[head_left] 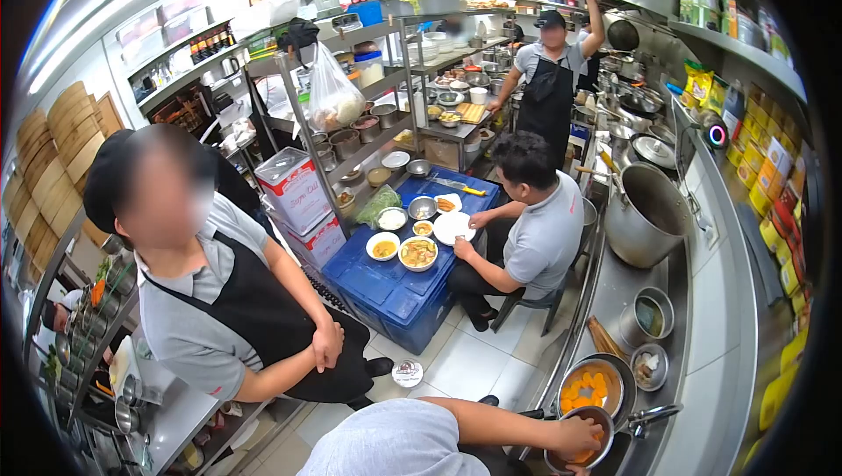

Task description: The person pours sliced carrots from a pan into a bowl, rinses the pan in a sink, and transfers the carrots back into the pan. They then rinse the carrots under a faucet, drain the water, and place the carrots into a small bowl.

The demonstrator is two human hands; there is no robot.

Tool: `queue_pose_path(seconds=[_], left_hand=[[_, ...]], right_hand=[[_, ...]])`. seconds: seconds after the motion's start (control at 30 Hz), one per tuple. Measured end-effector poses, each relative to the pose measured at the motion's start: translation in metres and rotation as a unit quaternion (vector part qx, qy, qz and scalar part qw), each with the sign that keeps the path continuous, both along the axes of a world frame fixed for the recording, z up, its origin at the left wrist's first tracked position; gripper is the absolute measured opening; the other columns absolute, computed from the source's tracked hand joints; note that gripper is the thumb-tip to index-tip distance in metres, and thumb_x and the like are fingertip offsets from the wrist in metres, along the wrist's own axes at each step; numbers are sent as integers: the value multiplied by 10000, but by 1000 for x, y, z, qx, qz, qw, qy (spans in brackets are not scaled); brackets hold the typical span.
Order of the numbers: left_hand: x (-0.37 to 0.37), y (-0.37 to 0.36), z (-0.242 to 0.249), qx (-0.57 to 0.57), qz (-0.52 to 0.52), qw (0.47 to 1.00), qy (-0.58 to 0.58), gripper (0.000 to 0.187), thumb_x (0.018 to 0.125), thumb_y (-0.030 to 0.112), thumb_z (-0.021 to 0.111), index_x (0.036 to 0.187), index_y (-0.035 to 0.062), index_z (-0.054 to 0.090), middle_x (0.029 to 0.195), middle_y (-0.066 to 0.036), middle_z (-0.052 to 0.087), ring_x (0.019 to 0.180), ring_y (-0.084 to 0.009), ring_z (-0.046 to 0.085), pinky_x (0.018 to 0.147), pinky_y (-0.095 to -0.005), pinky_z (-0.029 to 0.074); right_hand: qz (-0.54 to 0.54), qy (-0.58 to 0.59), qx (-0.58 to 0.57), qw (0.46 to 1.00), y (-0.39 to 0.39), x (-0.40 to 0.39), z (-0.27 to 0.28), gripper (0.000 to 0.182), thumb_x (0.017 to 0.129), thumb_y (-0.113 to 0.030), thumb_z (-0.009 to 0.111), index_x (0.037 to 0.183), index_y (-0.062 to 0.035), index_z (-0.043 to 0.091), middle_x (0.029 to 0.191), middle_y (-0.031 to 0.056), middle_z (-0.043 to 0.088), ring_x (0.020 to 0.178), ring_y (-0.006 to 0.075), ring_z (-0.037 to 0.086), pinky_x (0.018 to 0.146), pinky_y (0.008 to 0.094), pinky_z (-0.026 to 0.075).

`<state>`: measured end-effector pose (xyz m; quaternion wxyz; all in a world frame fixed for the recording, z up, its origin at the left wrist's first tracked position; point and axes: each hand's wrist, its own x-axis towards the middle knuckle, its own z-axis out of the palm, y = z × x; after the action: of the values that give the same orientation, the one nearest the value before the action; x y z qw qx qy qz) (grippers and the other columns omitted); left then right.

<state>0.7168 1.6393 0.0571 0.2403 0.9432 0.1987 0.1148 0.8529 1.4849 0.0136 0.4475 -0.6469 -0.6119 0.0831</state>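
My left arm stretches across the bottom toward the sink. The left hand [577,435] reaches down into a metal bowl [605,451], its fingers bent around orange slices that look like carrot [581,456]. At the bottom edge, only a small bit of my right hand [575,470] shows by the bowl's rim; most of it is cut off. Just beyond, a larger metal pan [624,386] holds more orange slices [586,388]. The faucet [656,415] curves in beside the bowls.
A person in a black apron [289,300] stands at left, hands clasped. Another sits by a blue chest [386,287], touching a white plate [453,228]. A third stands at the back, one arm raised. A large pot [649,213] and smaller metal bowls [651,367] line the right counter.
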Motion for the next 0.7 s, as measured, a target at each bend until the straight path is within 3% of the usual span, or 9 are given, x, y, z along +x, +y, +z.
queue_pose_path(seconds=[0.13, 0.27, 0.3, 0.33, 0.43, 0.5, 0.53, 0.63, 0.7], left_hand=[[2, 2, -1, 44, 64, 997, -17, 340, 829, 250, 610, 1159, 172, 635, 1206, -147, 511, 1066, -328, 544, 877, -447, 476], [5, 5, -14, 42, 50, 998, 0, 394, 829, 248, 606, 1207, 137, 603, 1240, -163, 504, 1118, -342, 524, 903, -441, 464], [5, 4, -15, 91, 79, 989, -84, 441, 828, 248, 607, 1248, 116, 571, 1267, -175, 494, 1145, -354, 514, 936, -445, 450], [9, 2, -18, 135, 97, 971, -173, 490, 828, 249, 607, 1288, 95, 539, 1293, -186, 483, 1172, -365, 503, 968, -449, 435], [6, -5, -6, 68, 15, 997, -44, 557, 828, 214, 602, 1347, 55, 477, 1332, -204, 461, 1256, -400, 448, 1041, -488, 386], [9, 1, 8, 86, 11, 989, -123, 563, 807, 209, 621, 1335, 58, 496, 1330, -169, 466, 1247, -376, 469, 1022, -464, 398], [15, 9, 11, 38, 3, 985, -169, 532, 789, 187, 634, 1290, 54, 518, 1288, -167, 488, 1172, -361, 526, 947, -439, 453], [21, 46, 23, -33, 49, 993, -106, 484, 786, 167, 649, 1239, 39, 535, 1246, -161, 505, 1096, -351, 562, 868, -427, 490], [32, 79, -15, -21, 105, 991, -85, 491, 800, 201, 674, 1245, 66, 519, 1207, -180, 512, 1037, -378, 573, 853, -466, 494]], right_hand=[[-6, 35, 14, 999, 8, -10, 24, 278, 638, -91, 859, 863, -64, 698, 888, 172, 644, 841, 353, 640, 759, 405, 527], [0, -11, 25, 1000, 12, 3, 5, 279, 659, -81, 852, 878, -46, 682, 880, 176, 635, 830, 360, 630, 743, 410, 523], [-3, -27, 29, 999, 8, 3, 6, 280, 665, -78, 850, 881, -41, 675, 878, 178, 632, 827, 364, 628, 734, 411, 521], [-22, 4, -39, 999, 1, 3, 8, 281, 677, -96, 858, 878, -46, 667, 877, 181, 630, 830, 364, 627, 723, 412, 520], [-37, 17, -92, 995, -5, -13, 50, 299, 703, -101, 825, 939, -29, 657, 954, 198, 622, 887, 390, 606, 783, 427, 498], [-64, 31, -93, 993, -13, -16, 53, 281, 709, -89, 815, 935, -32, 660, 949, 200, 622, 874, 392, 607, 772, 428, 500], [-64, 47, -98, 992, -14, -17, 54, 263, 714, -78, 806, 932, -36, 664, 945, 203, 622, 860, 394, 608, 762, 429, 501], [-76, 19, -26, 997, -25, -14, 50, 254, 704, -85, 811, 901, -40, 658, 914, 192, 620, 830, 382, 611, 743, 429, 504], [-90, 7, -35, 995, -42, -1, 27, 280, 676, -100, 837, 894, -56, 666, 925, 181, 630, 830, 369, 616, 741, 428, 506]])
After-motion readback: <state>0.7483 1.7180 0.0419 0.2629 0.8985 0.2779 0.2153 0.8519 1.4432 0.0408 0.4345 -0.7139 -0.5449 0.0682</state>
